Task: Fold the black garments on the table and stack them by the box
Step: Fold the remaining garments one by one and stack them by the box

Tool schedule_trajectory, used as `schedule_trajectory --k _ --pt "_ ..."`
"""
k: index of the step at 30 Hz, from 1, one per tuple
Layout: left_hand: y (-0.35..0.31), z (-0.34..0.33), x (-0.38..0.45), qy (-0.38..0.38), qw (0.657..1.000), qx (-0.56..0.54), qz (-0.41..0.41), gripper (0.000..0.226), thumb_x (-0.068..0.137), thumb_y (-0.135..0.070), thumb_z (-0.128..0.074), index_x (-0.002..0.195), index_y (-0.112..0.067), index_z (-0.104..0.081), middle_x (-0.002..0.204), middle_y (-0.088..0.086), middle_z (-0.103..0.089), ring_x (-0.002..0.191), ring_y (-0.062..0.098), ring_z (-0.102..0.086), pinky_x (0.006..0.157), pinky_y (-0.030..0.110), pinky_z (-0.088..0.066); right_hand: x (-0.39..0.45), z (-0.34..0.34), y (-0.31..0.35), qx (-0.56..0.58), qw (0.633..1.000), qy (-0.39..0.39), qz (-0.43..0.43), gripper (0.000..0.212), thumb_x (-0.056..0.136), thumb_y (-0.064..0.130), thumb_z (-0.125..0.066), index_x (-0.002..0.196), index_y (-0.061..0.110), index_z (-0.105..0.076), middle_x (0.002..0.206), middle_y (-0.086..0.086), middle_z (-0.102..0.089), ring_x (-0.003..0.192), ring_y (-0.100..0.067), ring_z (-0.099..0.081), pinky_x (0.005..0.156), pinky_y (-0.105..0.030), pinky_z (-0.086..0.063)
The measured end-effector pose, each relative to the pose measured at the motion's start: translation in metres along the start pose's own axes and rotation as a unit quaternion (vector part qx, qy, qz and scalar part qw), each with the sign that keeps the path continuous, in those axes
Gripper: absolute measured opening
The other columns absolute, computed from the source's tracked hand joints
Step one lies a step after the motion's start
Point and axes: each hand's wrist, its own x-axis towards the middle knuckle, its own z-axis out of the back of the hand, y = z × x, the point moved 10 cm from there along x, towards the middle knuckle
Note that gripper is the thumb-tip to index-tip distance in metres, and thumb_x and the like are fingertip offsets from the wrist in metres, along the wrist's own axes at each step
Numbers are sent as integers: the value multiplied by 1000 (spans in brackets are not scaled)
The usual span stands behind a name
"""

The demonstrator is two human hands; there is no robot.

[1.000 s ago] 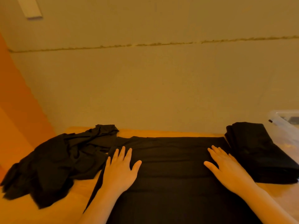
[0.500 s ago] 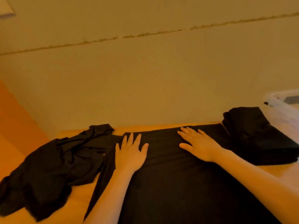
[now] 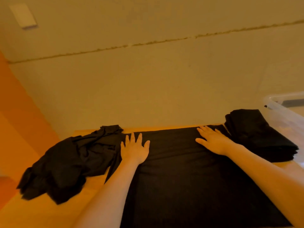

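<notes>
Hands — left hand, right hand — flat on spread garment.

We have a single view, worn on the person's head, looking forward and down across the wooden table toward the wall behind it. It sits close: both forearms run in from the bottom edge, and the wide lens bends the table's far edge and takes in the clear box at right

Cracked wall, perhaps a switch plate
</notes>
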Motion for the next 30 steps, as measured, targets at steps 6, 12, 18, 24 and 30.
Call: schedule_trajectory --k 6,12,18,24,30 --pt "-63 -16 -87 -18 992 35 -123 69 99 -48 -25 151 -12 3 158 5 9 145 22 11 117 45 2 -73 -12 111 60 989 -23 132 67 95 52 -32 149 22 -6 157 5 0 144 -12 3 116 -35 -1" --pt "7 -26 -110 -36 997 10 -74 61 97 -56 -18 150 -31 -2 159 -6 5 145 16 8 117 42 1 -97 -35 60 17 997 -15 68 87 72 72 -2 148 31 -3 156 10 3 143 -8 6 116 -37 1" --pt "41 -21 -120 -32 998 26 -41 61 98 -53 -18 151 -27 -4 159 -2 2 146 18 4 118 40 -2 -120 -30 7 16 1000 -18 10 67 92 56 -20 149 24 -5 157 5 1 144 -10 2 117 -34 -3" --pt "-2 -14 -178 -82 984 -9 -155 60 99 -47 -26 151 -21 -11 159 -3 -3 146 14 4 117 33 -1 -168 -25 74 32 992 -38 118 64 95 49 -33 149 24 -7 156 8 -3 143 -8 0 116 -30 -3" --pt "38 -44 -208 -37 987 37 -150 72 90 -64 -8 150 -27 0 155 -15 8 140 2 12 116 32 3 -201 -53 44 5 993 -67 99 121 42 86 30 147 32 3 143 22 14 131 4 16 112 -27 6"
